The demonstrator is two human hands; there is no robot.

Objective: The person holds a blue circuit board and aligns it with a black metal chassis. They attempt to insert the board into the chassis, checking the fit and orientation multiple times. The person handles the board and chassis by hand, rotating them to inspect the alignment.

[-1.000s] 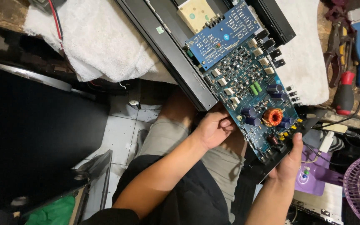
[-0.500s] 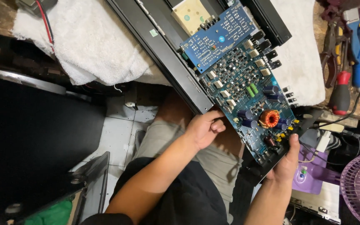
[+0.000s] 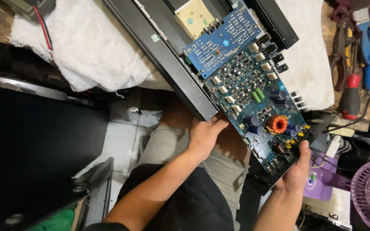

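**Hands hold the long black case and its board**

Both hands have slid a bit lower since the earlier frame, and the left one now sits under the case's near end; the long black metal case (image 3: 180, 64) lies slanted across a white towel (image 3: 91, 47); its blue circuit board (image 3: 253, 102) pokes out toward the person; the left hand (image 3: 204, 137) is curled, fingertips pressed on the case's end; the right hand (image 3: 294, 175) grips the board's near corner, thumb on top; an orange copper coil (image 3: 278, 124) sits on the board.
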